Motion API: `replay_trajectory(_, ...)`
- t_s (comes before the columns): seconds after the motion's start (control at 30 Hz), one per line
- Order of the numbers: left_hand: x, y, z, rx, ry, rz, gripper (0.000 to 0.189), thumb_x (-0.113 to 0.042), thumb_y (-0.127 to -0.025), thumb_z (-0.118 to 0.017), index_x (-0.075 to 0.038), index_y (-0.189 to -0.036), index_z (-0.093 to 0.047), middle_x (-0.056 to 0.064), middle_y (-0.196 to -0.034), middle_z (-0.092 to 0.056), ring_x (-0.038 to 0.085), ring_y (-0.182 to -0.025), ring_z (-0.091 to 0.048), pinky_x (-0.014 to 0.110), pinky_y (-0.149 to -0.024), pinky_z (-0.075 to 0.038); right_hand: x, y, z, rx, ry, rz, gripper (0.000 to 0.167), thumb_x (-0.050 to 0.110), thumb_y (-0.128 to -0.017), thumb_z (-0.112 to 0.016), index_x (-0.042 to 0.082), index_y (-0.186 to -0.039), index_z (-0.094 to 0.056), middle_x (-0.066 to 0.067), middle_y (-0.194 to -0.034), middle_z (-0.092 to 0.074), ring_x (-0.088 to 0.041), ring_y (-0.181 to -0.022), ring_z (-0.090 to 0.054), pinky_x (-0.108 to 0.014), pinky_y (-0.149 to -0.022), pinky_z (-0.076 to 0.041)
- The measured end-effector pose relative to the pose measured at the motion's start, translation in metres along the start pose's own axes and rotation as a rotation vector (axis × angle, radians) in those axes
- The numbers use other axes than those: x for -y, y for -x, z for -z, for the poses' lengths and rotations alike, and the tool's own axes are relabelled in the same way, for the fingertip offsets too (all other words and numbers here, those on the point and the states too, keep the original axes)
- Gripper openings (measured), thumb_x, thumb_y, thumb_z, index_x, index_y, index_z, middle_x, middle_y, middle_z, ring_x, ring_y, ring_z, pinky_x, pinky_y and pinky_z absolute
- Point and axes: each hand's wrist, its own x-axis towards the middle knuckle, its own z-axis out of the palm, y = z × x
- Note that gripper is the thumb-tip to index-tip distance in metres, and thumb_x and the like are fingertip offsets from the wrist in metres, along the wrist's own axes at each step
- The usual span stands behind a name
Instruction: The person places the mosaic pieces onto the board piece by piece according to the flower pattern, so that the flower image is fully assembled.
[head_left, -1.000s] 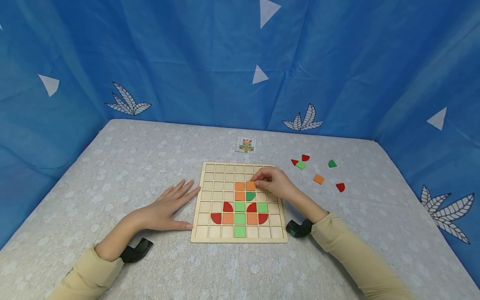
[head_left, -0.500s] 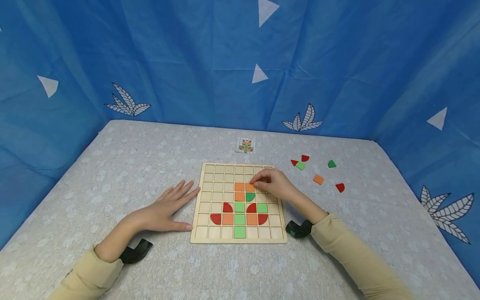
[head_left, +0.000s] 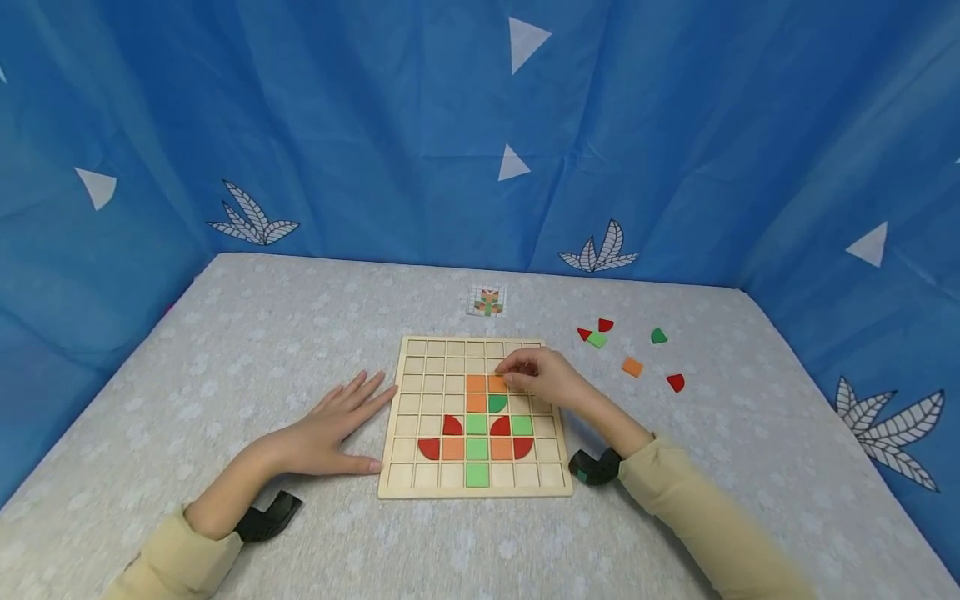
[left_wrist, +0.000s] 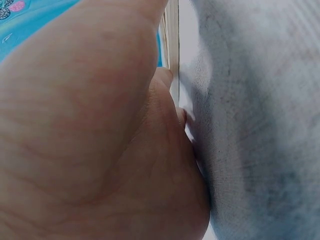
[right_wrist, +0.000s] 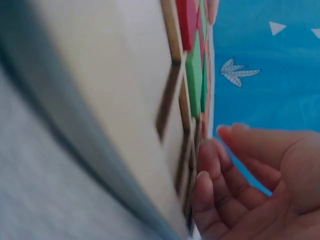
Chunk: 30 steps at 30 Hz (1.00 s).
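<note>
A wooden grid board (head_left: 431,492) lies on the table, with several red, green and orange pieces seated in its cells. At the upper end of the pattern, my right hand (head_left: 546,377) has its thumb and index finger at an orange square tile (head_left: 496,384), partly covered by the fingertips. A dark green quarter-circle (head_left: 497,403) sits just below that tile. My left hand (head_left: 321,435) is laid flat with fingers spread, its fingertips at the board's left edge. The right wrist view shows curled fingers (right_wrist: 212,160) close against the board's surface.
Behind the board lies a small pattern card (head_left: 487,302). Loose pieces are scattered to the right: a light green square (head_left: 597,340), an orange square (head_left: 632,367), a dark green quarter-circle (head_left: 658,336) and several red ones (head_left: 676,382). A blue curtain (head_left: 375,125) hangs behind the table.
The head view has tilted slightly, so everything sits a little lower. My right fingers stay at the orange tile with only a slight shift, and the left hand keeps its place.
</note>
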Motion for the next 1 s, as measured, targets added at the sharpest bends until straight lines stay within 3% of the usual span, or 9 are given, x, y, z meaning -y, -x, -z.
replay_trajectory(0.17, 0.000, 0.002, -0.001, 0.005, 0.009, 0.006, 0.098, -0.059, -0.078, -0.065, -0.010, -0.150, -0.019, 0.016, -0.154, -0.005, 0.036, -0.138, 0.003, 0.058, -0.104, -0.001, 0.011, 0.004, 0.013, -0.002, -0.007, -0.005, 0.017, 0.010, -0.093, -0.060, 0.005, -0.106, -0.069, -0.004, -0.094, -0.063, -0.020, -0.074, -0.056, -0.033, -0.061, -0.048)
replay_trajectory(0.43, -0.001, 0.001, 0.002, 0.014, 0.013, 0.010, 0.098, -0.058, -0.079, -0.065, -0.010, -0.151, -0.019, 0.016, -0.154, -0.005, 0.036, -0.138, 0.004, 0.058, -0.105, -0.001, 0.003, 0.014, 0.051, -0.128, -0.066, -0.081, 0.024, 0.013, -0.095, -0.058, 0.000, -0.112, -0.065, -0.014, -0.101, -0.063, -0.029, -0.080, -0.059, -0.041, -0.070, -0.049)
replay_trajectory(0.6, -0.001, 0.001, 0.004, 0.016, 0.015, 0.005, 0.098, -0.058, -0.079, -0.065, -0.010, -0.151, -0.018, 0.016, -0.154, -0.004, 0.036, -0.138, 0.003, 0.058, -0.104, -0.001, -0.010, 0.030, 0.074, -0.185, -0.081, -0.105, 0.028, 0.016, -0.096, -0.056, -0.003, -0.116, -0.063, -0.021, -0.103, -0.061, -0.038, -0.084, -0.057, -0.048, -0.073, -0.047)
replay_trajectory(0.7, -0.001, 0.001, 0.003, 0.018, 0.009, 0.003, 0.098, -0.059, -0.079, -0.064, -0.011, -0.151, -0.018, 0.015, -0.155, -0.004, 0.036, -0.138, 0.004, 0.058, -0.105, -0.001, -0.018, 0.044, 0.088, -0.223, -0.070, -0.163, 0.030, 0.020, -0.096, -0.056, -0.001, -0.118, -0.062, -0.021, -0.101, -0.060, -0.039, -0.082, -0.055, -0.040, -0.060, -0.048)
replay_trajectory(0.83, 0.000, 0.001, 0.003, 0.020, 0.004, 0.002, 0.098, -0.060, -0.079, -0.063, -0.012, -0.151, -0.017, 0.015, -0.155, -0.003, 0.035, -0.139, 0.004, 0.057, -0.105, -0.001, -0.036, 0.061, 0.105, -0.294, -0.058, -0.228, 0.036, 0.027, -0.095, -0.057, 0.001, -0.119, -0.061, -0.019, -0.102, -0.059, -0.035, -0.082, -0.055, -0.036, -0.056, -0.047)
replay_trajectory(1.0, 0.000, 0.001, 0.003, 0.022, 0.005, 0.012, 0.098, -0.061, -0.079, -0.063, -0.012, -0.151, -0.017, 0.014, -0.155, -0.002, 0.035, -0.139, 0.005, 0.057, -0.105, -0.001, -0.071, 0.074, 0.123, -0.360, 0.032, -0.306, 0.036, 0.030, -0.094, -0.058, 0.003, -0.118, -0.062, -0.011, -0.106, -0.059, -0.025, -0.085, -0.056, -0.039, -0.058, -0.048)
